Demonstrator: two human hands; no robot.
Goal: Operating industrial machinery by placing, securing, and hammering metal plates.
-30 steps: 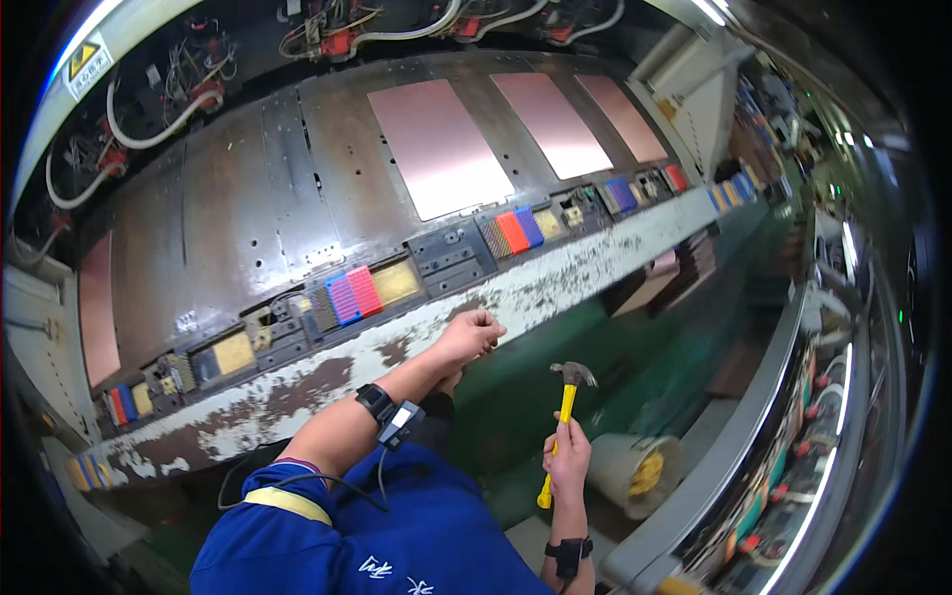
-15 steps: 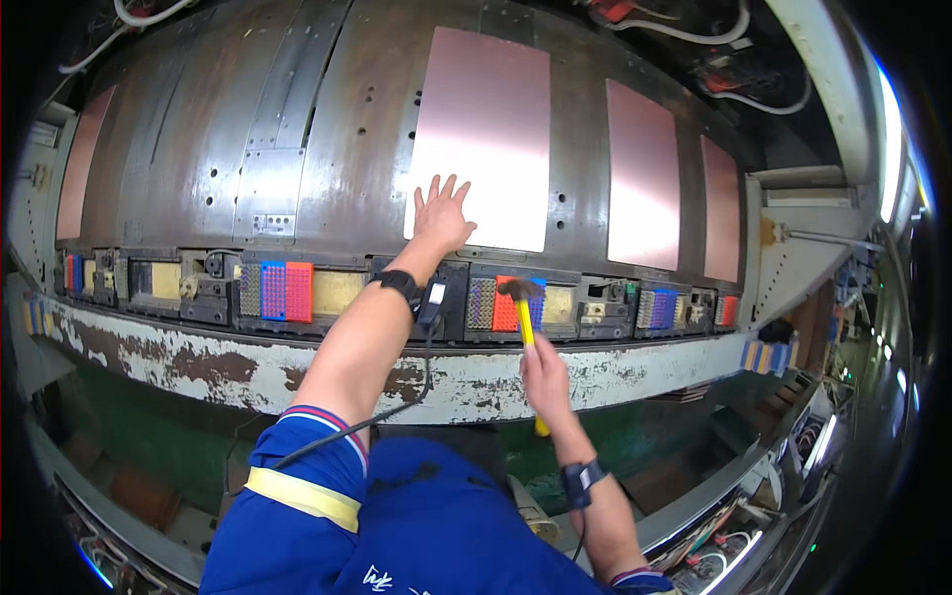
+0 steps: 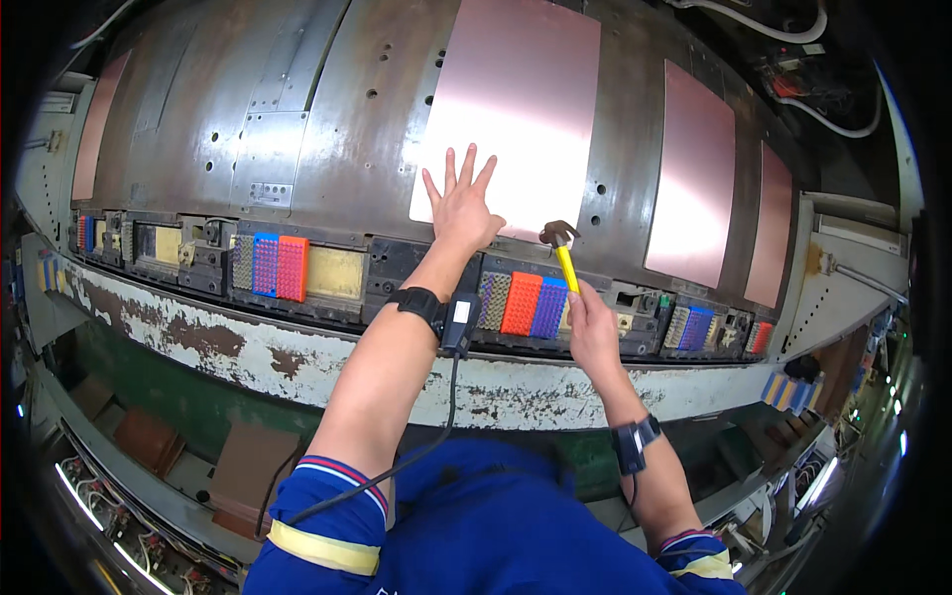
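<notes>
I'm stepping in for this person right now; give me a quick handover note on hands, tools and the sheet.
Left hand: flat, fingers spread, pressing the lower edge of the copper sheet on the metal bed.
Right hand: gripping the yellow-handled hammer, head at the sheet's bottom right corner.
Done: sheet lies on the bed.
Left: probably tapping at that corner; a judgement only.

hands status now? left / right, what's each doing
Left hand: open, fingers spread, flat on the copper-coloured sheet.
Right hand: closed around the yellow handle of a small hammer, head up.
</notes>
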